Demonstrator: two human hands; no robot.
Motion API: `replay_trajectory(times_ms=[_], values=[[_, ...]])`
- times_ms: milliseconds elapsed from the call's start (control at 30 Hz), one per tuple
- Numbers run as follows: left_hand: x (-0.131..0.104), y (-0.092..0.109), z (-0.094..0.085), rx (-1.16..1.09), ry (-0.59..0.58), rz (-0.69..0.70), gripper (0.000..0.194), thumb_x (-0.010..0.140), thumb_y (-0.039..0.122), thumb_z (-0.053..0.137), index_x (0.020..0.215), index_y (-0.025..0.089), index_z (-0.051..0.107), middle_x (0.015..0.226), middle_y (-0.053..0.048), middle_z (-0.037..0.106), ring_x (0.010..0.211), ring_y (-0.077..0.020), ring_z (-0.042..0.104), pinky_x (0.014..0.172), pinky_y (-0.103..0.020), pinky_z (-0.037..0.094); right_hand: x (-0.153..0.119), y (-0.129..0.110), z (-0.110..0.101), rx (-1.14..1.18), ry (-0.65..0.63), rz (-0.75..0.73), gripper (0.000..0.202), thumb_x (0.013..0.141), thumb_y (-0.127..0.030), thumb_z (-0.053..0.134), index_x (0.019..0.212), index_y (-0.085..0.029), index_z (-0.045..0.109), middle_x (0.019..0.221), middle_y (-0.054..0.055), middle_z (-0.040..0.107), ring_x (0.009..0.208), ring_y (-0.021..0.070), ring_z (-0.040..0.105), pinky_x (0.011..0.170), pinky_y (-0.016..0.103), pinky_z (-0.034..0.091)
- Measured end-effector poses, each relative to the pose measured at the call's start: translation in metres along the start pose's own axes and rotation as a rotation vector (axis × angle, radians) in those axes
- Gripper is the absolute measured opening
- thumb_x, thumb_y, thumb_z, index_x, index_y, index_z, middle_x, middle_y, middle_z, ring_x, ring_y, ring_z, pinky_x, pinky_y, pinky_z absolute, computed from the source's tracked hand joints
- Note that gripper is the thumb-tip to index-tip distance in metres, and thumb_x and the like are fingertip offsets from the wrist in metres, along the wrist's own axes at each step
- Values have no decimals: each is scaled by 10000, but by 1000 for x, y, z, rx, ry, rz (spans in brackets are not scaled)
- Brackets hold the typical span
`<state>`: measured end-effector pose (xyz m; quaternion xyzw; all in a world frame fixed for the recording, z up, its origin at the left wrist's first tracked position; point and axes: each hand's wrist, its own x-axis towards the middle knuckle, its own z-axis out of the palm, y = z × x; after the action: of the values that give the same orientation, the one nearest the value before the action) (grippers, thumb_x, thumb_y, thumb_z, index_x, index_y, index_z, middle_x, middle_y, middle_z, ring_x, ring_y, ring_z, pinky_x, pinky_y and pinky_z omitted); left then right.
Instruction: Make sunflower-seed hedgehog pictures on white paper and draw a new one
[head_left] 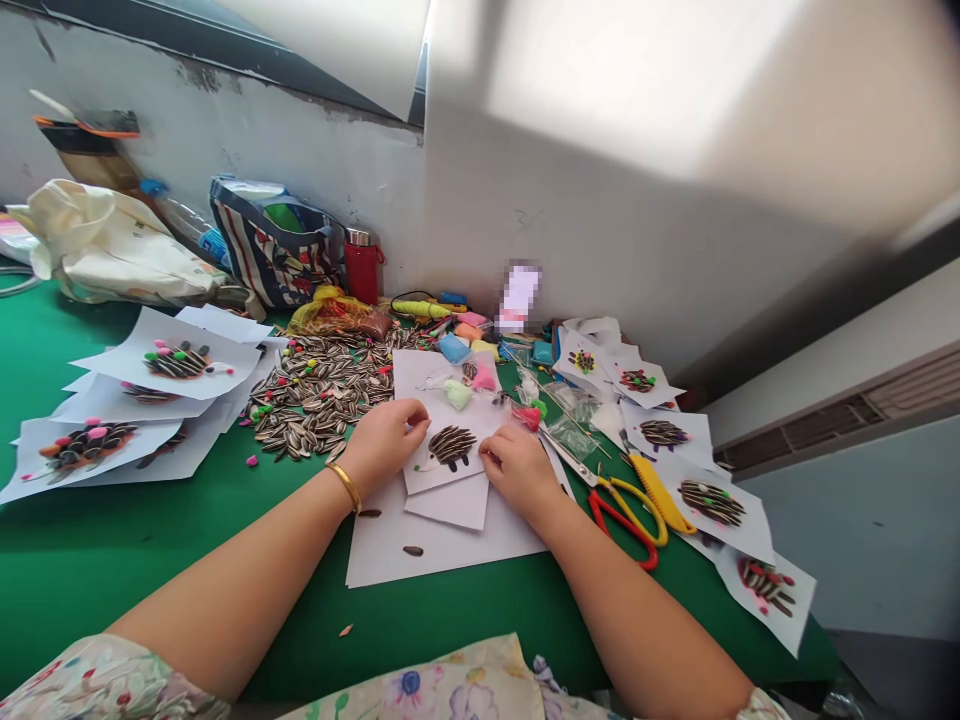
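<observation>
A small white card point(427, 472) lies in front of me with a hedgehog shape made of striped sunflower seeds point(453, 445) on it. My left hand point(386, 445), a gold bangle on its wrist, is at the card's left edge with thumb and fingers pinched together. On the other side, my right hand point(519, 470) has its fingertips pinched close beside the hedgehog's lower right. What either pinch holds, if anything, is too small to make out. Under the card lie more white sheets point(480, 540), with a loose sunflower seed point(412, 551) near the front.
A heap of sunflower seeds point(315, 400) spreads at the left. Finished seed pictures lie in a left stack point(199, 365) and a right row point(712, 500). Scissors point(630, 505) and a yellow cutter-like tool point(660, 492) lie right. Clay lumps point(454, 348), a red flask point(361, 268) and bags stand behind.
</observation>
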<state>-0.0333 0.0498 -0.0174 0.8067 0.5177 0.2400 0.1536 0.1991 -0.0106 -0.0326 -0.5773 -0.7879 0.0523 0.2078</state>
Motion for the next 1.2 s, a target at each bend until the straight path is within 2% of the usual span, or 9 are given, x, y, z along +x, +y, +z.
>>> replay_trajectory(times_ms=[133,267,433,567,800,967,1200], values=[[0,1,3,20,-46,1,172,867,306,512,847,230,665,870,-28,726,814,-215,655,696,-309,458,-4,-1,-7,-100,-90,-48,190,899,-167,583,950,-228,756,916,57,689,872,195,588,770,321,361],[-1,1,4,41,-43,18,180,865,298,505,838,225,668,866,-36,726,804,-213,654,702,-305,460,-9,0,-14,-158,-165,-123,243,891,-158,578,1043,-246,746,945,54,698,890,205,589,775,333,353],[0,1,4,54,-41,32,175,862,286,504,820,222,661,852,-38,725,792,-208,651,697,-300,457,-7,0,-13,-130,-98,-68,164,915,-207,584,994,-218,728,936,59,687,877,198,585,768,325,349],[0,1,5,51,-38,37,179,863,285,500,818,223,661,852,-38,725,800,-207,653,709,-297,462,-2,-1,-7,-165,-39,-15,88,905,-231,619,871,-193,691,876,53,660,859,200,571,741,320,323],[-1,1,6,69,-37,33,181,860,282,498,823,226,666,860,-39,732,803,-208,657,712,-298,466,-3,-2,-5,-229,-71,-101,112,905,-203,598,831,-198,682,857,54,656,826,193,548,727,324,300],[-1,0,5,68,-34,44,184,862,276,494,821,220,665,856,-42,731,801,-208,658,717,-302,467,-8,0,-15,-172,-119,-83,136,892,-171,590,912,-210,718,884,49,673,851,193,571,745,316,334],[-2,0,5,68,-39,43,183,865,284,496,827,225,665,859,-40,733,801,-208,661,710,-299,467,-9,0,-20,-202,-181,-154,325,874,-148,575,1144,-265,712,891,59,671,837,193,576,725,309,349]])
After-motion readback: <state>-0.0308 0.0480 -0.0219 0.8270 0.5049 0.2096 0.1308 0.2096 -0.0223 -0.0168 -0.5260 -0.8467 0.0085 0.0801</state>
